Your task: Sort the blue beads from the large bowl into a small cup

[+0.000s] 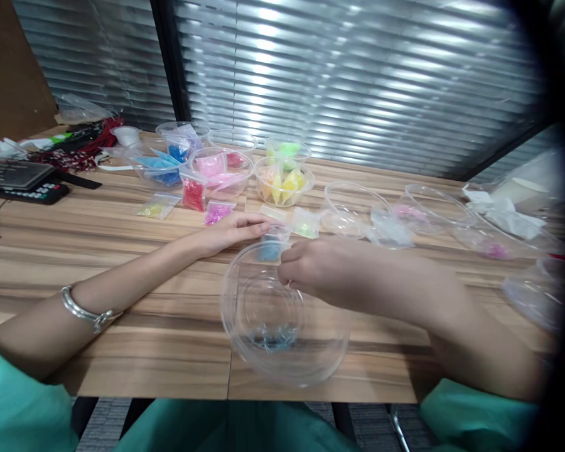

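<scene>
A clear round plastic bowl (287, 370) stands near the table's front edge, with a small cluster of thin pale-blue pieces (275, 338) at its bottom. Just behind its far rim is a small clear zip bag (269, 251) with light-blue contents. My left hand (233, 232) rests low by the table, its thumb and fingertips closed at the bag's upper edge. Over the far right rim of the bowl is my right hand (306, 267), its fingers pinched together and pointing left. Whatever lies between those fingertips is hidden or too small to make out.
Behind lie small bags of yellow (157, 206), red (193, 193), magenta (218, 212) and pale-green (306, 223) pieces. Farther back, clear bowls hold blue (162, 166), pink (221, 172) and yellow bags (282, 185). A remote control (44, 193) is left; more clear bowls (435, 210) stand right.
</scene>
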Demonstrator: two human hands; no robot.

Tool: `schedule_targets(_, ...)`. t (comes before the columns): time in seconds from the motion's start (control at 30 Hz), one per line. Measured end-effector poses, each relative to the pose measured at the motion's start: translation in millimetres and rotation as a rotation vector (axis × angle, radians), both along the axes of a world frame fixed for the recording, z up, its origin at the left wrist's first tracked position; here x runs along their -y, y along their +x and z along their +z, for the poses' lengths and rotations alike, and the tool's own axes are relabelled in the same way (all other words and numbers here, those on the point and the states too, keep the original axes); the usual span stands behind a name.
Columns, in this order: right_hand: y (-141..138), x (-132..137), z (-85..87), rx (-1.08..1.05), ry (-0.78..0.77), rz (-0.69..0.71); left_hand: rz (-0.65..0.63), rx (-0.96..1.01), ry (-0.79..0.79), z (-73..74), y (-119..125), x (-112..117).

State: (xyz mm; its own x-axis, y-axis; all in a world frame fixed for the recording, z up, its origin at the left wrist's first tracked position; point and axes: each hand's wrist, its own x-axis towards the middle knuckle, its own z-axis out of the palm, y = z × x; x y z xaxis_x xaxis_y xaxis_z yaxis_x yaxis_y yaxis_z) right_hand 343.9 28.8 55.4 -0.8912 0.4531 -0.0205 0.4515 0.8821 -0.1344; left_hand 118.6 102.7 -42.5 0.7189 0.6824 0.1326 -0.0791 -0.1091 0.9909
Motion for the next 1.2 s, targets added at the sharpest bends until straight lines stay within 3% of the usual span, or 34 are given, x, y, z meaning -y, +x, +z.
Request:
schedule_targets(0.23,-14.9,22.7,-7.2,0.313,0.296,0.117,0.039,-0.043,0.040,2.4,0.4,0.9)
schedule_targets(0.33,-14.4,22.8,-9.0,0.300,0.361,0.143,0.036,-0.046,0.034,2.0,0.3,0.6)
schedule_targets(0.63,-2.3,21.9,-27.6,0.111,0.163,0.091,0.043,-0.039,0.015,1.7,0.2,0.6)
schedule_targets(0.9,-14.1,18.1,-19.5,0.050,-0.009,0.055,0.061,-0.041,0.007,2.0,1.1,0.2)
schedule_targets(1.2,-15.6,15.9,-17.5,0.120,0.006,0.078,0.053,-0.051,0.037,0.5,0.8,0.2)
